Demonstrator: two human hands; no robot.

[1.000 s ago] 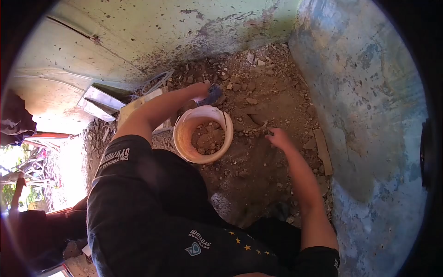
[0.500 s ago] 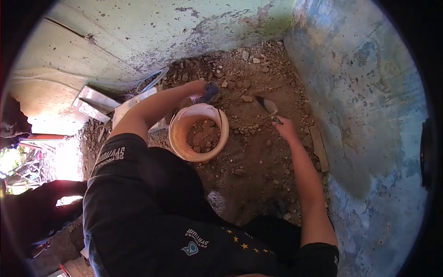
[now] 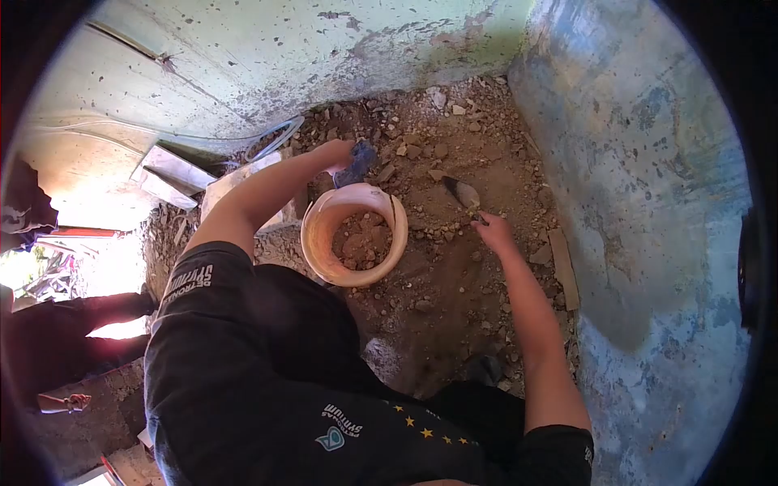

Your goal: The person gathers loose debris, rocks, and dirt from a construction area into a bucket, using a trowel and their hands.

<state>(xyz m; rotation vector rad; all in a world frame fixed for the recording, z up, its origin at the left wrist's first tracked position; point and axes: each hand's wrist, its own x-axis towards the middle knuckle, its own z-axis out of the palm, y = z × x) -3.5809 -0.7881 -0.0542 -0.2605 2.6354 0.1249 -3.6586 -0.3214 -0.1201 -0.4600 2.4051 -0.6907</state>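
Note:
My left hand point(image 3: 334, 154) is closed on a rough blue-grey chunk point(image 3: 356, 164), just beyond the far rim of a pale bucket point(image 3: 311, 243). Brown soil and broken lumps point(image 3: 362, 240) lie inside that bucket. To its right, my right hand point(image 3: 493, 232) grips the handle of a trowel point(image 3: 465, 194). The trowel's pointed blade is over the rubble, near a tan stone point(image 3: 438, 175). The fingers of my left hand are partly hidden by the chunk.
Loose rubble point(image 3: 421, 146) covers the floor. A blue wall point(image 3: 648, 211) rises on the right and a pale green wall point(image 3: 243, 57) at the back. A wooden strip point(image 3: 562, 269) and a pale hose point(image 3: 279, 136) lie along the edges. Another person point(image 3: 57, 340) is at left.
My left hand has moved slightly left with the chunk, nearer the bucket's far rim. My right hand and the trowel have shifted a little left. The other person's hand now shows at lower left.

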